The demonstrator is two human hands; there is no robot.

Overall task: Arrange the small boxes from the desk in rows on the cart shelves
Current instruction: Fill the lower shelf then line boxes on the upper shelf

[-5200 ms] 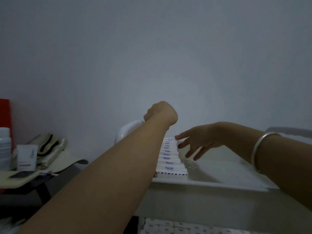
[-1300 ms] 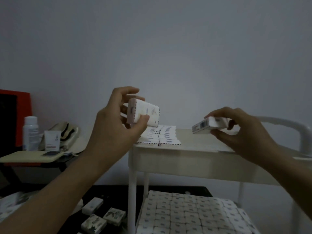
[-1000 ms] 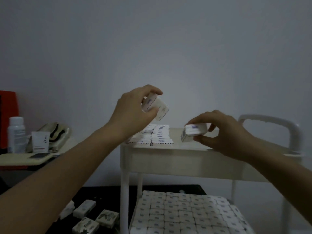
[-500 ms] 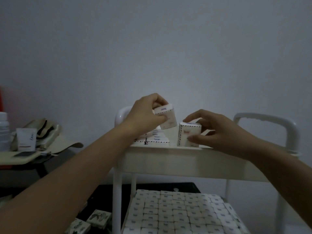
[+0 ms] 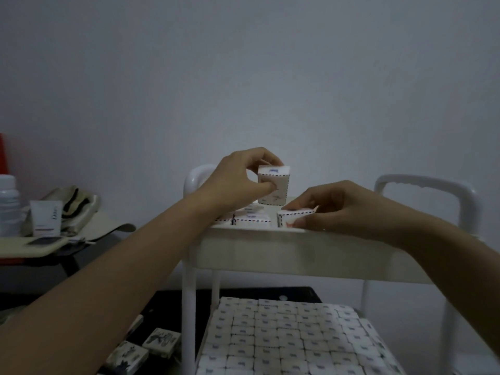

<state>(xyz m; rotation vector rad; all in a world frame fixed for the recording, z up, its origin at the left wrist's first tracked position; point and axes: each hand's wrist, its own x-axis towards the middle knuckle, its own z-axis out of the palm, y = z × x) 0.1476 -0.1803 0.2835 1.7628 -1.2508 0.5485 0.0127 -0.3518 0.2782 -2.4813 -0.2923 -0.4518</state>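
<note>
Box (image 5: 273,189), small, white with a dashed border: upright, pinched between the thumb and curled fingers of the left hand (image 5: 235,182), held in the air above the top shelf (image 5: 270,250) of the white cart (image 5: 188,307). Second box (image 5: 295,218): gripped by the right hand (image 5: 343,208), fingers curled over its top, just below and right of the left fingertips; contact with the shelf cannot be told. Laid boxes (image 5: 250,220): in rows on the top shelf, directly under the left fingers. Packed boxes (image 5: 284,336): in rows across the cart's lower level, well below both hands. Loose boxes (image 5: 162,339): on the dark desk (image 5: 173,299), below the left forearm. Tube (image 5: 46,217), bottle (image 5: 8,207), bag (image 5: 70,204): well left of the left hand.
</note>
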